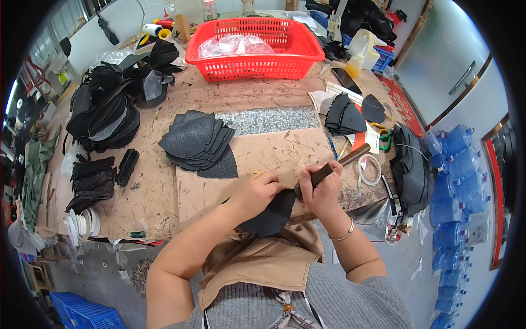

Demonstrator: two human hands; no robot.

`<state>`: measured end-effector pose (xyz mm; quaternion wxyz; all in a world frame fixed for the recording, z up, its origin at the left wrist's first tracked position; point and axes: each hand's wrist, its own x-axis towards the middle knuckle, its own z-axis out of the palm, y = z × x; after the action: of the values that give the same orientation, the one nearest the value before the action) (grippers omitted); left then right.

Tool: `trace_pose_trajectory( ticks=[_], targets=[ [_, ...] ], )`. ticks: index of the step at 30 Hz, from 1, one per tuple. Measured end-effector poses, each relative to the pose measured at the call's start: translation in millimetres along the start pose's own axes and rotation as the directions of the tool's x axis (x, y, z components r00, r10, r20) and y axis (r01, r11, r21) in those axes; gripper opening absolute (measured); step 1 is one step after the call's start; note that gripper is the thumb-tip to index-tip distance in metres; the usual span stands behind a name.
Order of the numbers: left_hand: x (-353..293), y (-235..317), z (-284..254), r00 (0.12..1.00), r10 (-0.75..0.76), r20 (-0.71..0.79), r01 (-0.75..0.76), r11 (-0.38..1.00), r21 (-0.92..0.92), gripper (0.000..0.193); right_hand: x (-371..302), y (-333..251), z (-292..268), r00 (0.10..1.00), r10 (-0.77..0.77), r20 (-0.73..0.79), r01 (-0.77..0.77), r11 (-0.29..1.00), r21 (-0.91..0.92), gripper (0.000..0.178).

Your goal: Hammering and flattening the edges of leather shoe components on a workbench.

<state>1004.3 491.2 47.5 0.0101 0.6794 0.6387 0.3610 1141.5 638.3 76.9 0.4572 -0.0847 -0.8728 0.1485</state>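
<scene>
At the near edge of the table lies a curved black leather-like piece [271,216]. My left hand [255,194] rests on it, thumb and fingers closed on its upper edge. Just right of that edge, my right hand [322,192] is wrapped round a hammer [355,155], gripped close to its dark head. Its brown handle points away to the far right. The hammer's rounded end is down beside my left fingertips; whether it touches the piece I cannot tell. Farther left, a fanned stack of similar black pieces [194,140] lies on the tan board [257,156].
A red plastic basket [255,67] with clear plastic stands at the back. Black bundles [104,120] fill the left side. To the right are small black pieces [345,115], a tape roll [369,170], green-handled scissors [385,140] and a phone [346,80]. A speckled strip [268,119] crosses the board's far edge.
</scene>
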Motion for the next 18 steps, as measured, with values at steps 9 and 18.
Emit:
trace_pose_trajectory(
  ticks=[9, 18],
  targets=[
    [-3.1, 4.4, -6.3, 0.999, 0.036, 0.026, -0.039, 0.995, 0.096, 0.024, 4.3, -2.8, 14.1, 0.999, 0.012, -0.03, -0.013, 1.0, -0.016, 0.011],
    [-15.0, 3.0, -5.6, 1.0, -0.016, -0.021, 0.018, 0.996, 0.092, 0.022, 7.2, -12.4, 21.4, 1.0, -0.02, 0.016, 0.019, 1.0, 0.008, 0.009]
  ],
)
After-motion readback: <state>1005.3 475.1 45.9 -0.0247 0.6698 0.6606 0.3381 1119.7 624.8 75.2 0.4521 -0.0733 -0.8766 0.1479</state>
